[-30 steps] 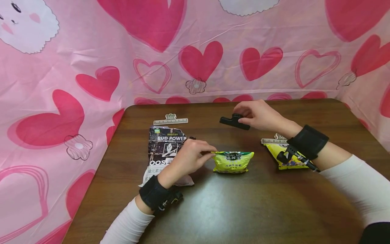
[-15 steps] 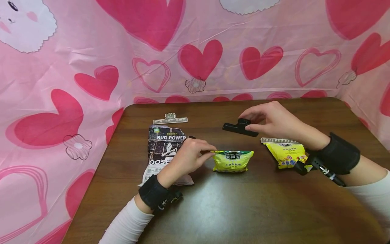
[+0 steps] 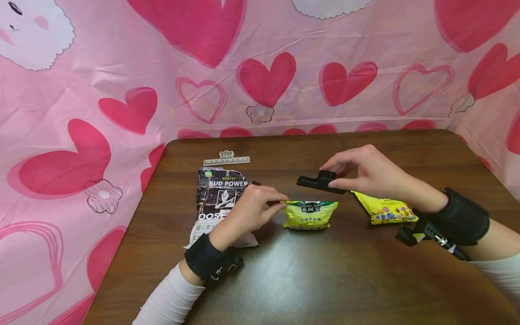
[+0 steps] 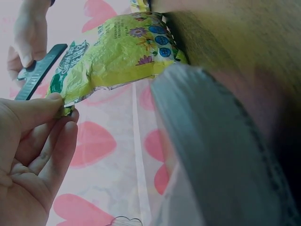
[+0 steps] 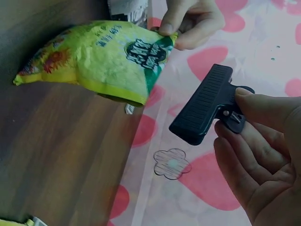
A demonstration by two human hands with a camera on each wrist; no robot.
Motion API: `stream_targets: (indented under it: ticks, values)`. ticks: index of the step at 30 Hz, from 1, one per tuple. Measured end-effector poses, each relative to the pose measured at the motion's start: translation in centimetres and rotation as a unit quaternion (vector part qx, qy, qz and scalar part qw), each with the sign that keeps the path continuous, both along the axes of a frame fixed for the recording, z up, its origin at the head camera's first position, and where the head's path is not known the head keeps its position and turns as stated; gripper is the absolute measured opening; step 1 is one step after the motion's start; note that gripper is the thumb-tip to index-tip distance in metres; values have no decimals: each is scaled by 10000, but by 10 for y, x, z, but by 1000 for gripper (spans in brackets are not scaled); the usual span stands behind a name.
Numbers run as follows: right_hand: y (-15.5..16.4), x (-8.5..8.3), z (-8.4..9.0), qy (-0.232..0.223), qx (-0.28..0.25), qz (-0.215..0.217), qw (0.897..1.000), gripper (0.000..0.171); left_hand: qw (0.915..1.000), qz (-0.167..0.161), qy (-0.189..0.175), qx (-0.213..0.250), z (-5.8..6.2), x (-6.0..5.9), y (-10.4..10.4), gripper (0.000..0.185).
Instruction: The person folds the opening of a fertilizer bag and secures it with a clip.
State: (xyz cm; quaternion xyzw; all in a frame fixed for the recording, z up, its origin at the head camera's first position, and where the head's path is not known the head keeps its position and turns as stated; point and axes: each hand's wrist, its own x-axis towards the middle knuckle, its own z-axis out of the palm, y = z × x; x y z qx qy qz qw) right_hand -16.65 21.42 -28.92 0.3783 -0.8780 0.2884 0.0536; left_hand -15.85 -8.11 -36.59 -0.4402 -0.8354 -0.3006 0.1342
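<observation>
A small yellow-green bag (image 3: 310, 217) with a dark green top band sits mid-table. My left hand (image 3: 251, 210) pinches its top left corner between thumb and fingers, as the left wrist view shows on the bag (image 4: 117, 54). My right hand (image 3: 367, 174) holds a black bag clip (image 3: 317, 183) by its handles, thumb on one side and fingers on the other. The clip hangs just above and behind the bag's top edge. In the right wrist view, the clip's long ridged bar (image 5: 202, 108) faces the bag's green top, with a gap between them.
A black-and-white bag (image 3: 215, 185) lies left, partly behind my left hand, with a piano-key-patterned clip (image 3: 226, 159) at its top. On the right lies another yellow bag (image 3: 386, 212), its top covered by my right hand. A heart-print cloth (image 3: 268, 81) hangs behind the wooden table (image 3: 325, 280).
My right hand has moved right and then down toward me with the black clip, ending nearer the yellow-green bag's top. The left hand and that bag have stayed put.
</observation>
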Motion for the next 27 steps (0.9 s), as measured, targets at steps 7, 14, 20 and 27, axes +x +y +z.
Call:
stream_targets:
  ticks: [7, 14, 20, 27]
  values:
    - [-2, 3, -9, -47, -148, 157, 9998, 33, 10000, -3, -73, 11, -1, 0, -1, 11]
    - [-5, 5, -12, 21, -294, 260, 9992, 30, 10000, -20, -41, 39, -1, 0, -1, 11]
    - [-6, 7, -14, -65, -315, 260, 9991, 28, 10000, -25, -17, 42, -2, -1, -1, 11]
    - [-10, 7, -16, 17, -294, 293, 9991, 26, 9999, -82, -39, 124, -3, -1, -1, 11]
